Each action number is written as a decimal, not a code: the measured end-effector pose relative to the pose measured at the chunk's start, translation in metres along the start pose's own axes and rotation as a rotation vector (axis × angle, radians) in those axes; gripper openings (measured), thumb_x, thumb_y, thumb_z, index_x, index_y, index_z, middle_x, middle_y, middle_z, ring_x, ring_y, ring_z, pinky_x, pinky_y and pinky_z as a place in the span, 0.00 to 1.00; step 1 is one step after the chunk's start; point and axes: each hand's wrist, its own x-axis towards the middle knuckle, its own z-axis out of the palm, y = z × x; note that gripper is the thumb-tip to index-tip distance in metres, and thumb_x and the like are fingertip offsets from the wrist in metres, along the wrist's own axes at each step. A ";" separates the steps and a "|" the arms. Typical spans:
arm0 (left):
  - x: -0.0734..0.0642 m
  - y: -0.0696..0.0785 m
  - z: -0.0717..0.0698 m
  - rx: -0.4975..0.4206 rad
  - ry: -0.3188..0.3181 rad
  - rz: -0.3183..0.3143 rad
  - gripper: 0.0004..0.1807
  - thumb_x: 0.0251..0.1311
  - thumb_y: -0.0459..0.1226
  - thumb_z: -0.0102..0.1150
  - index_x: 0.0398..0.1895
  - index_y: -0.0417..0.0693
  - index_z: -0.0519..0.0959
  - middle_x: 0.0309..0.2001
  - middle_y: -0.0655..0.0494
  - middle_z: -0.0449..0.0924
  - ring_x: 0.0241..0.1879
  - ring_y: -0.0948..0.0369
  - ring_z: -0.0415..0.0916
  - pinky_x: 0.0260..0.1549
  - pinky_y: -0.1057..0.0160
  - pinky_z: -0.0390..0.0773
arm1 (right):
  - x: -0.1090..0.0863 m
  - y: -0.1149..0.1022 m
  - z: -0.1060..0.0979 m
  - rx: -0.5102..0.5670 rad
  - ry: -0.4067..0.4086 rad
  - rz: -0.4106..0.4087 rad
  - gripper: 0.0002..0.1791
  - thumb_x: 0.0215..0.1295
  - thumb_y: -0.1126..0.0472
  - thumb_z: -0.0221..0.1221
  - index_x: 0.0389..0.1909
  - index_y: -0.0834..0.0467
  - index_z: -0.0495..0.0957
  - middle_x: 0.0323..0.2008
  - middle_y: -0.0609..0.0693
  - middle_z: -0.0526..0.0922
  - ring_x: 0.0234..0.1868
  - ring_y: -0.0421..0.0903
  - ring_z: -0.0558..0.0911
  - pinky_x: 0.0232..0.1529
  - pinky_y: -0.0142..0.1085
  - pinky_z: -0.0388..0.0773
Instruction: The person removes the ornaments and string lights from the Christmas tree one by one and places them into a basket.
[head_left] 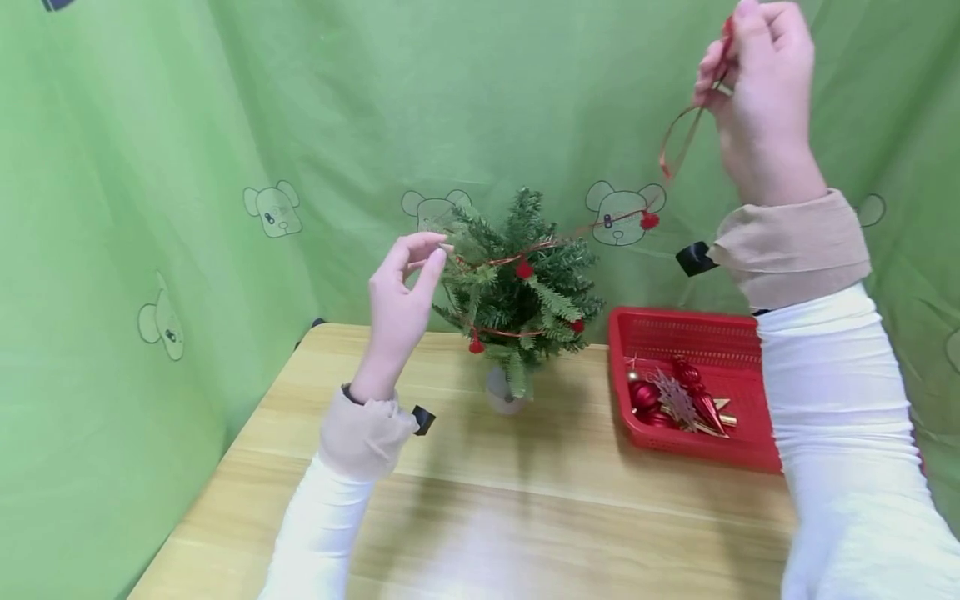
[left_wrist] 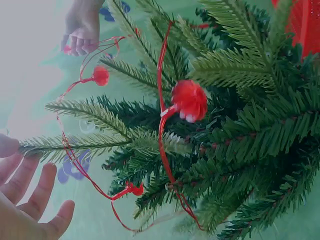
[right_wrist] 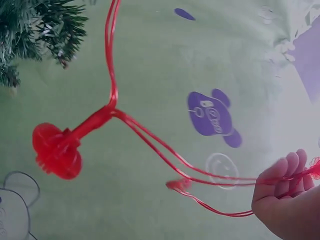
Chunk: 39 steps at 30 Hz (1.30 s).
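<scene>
A small artificial Christmas tree (head_left: 525, 221) stands on the table in a pale pot (head_left: 504, 393). A red light string (right_wrist: 150, 141) of doubled wire with red, rounded pieces winds around it. My left hand (head_left: 396, 304) is at the tree's left side; in the left wrist view its thumb and forefinger pinch a branch tip (left_wrist: 37, 148), the other fingers spread. Raised high at the right, my right hand (head_left: 772, 100) grips the string's free part, and a loop of wire (head_left: 675, 137) hangs below it. The stretch between this hand and the tree runs through the air with a red piece (head_left: 649, 221) on it.
To the right of the tree, a red plastic basket (head_left: 705, 312) holds red baubles (head_left: 645, 394), a silvery snowflake (head_left: 677, 400) and other ornaments. Behind the wooden table (head_left: 465, 517) hangs a green curtain (head_left: 360, 100) printed with bear faces.
</scene>
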 end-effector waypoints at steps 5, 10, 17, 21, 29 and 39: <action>-0.009 0.004 0.005 0.076 -0.045 0.160 0.13 0.66 0.34 0.56 0.51 0.40 0.79 0.46 0.46 0.84 0.48 0.56 0.80 0.57 0.63 0.76 | -0.005 -0.019 -0.007 0.093 0.011 -0.031 0.07 0.69 0.64 0.55 0.35 0.64 0.69 0.18 0.58 0.74 0.15 0.49 0.70 0.14 0.35 0.64; -0.012 0.009 0.009 0.139 -0.111 0.309 0.17 0.67 0.34 0.55 0.57 0.42 0.78 0.49 0.46 0.83 0.51 0.55 0.77 0.57 0.62 0.74 | -0.010 -0.031 -0.016 0.049 -0.027 -0.075 0.11 0.65 0.64 0.60 0.31 0.69 0.71 0.15 0.59 0.74 0.12 0.49 0.69 0.11 0.34 0.57; -0.008 0.008 0.009 0.184 -0.114 0.394 0.20 0.66 0.35 0.54 0.60 0.40 0.75 0.55 0.45 0.81 0.59 0.50 0.72 0.65 0.58 0.66 | -0.025 -0.042 -0.034 -0.383 -0.176 -0.169 0.08 0.60 0.68 0.64 0.30 0.68 0.76 0.17 0.53 0.77 0.18 0.44 0.68 0.15 0.29 0.58; -0.003 0.000 0.006 0.242 -0.035 0.412 0.19 0.65 0.35 0.55 0.58 0.38 0.76 0.56 0.43 0.80 0.59 0.48 0.72 0.67 0.55 0.64 | -0.040 -0.044 -0.048 -1.017 -0.331 -0.406 0.02 0.60 0.67 0.63 0.31 0.57 0.81 0.22 0.34 0.77 0.23 0.33 0.69 0.26 0.21 0.64; 0.003 -0.020 0.003 0.357 0.009 0.335 0.21 0.67 0.40 0.53 0.59 0.40 0.76 0.59 0.42 0.77 0.63 0.47 0.67 0.68 0.52 0.61 | -0.062 -0.034 -0.070 -1.740 -0.610 -1.207 0.45 0.60 0.22 0.42 0.38 0.61 0.82 0.24 0.60 0.75 0.28 0.58 0.64 0.29 0.48 0.55; 0.009 -0.038 -0.002 0.374 -0.069 0.153 0.26 0.68 0.47 0.48 0.65 0.44 0.71 0.66 0.45 0.69 0.69 0.48 0.59 0.71 0.47 0.55 | -0.084 -0.027 -0.080 -1.787 -0.661 -1.238 0.42 0.65 0.24 0.35 0.26 0.57 0.79 0.27 0.58 0.68 0.33 0.62 0.64 0.36 0.59 0.56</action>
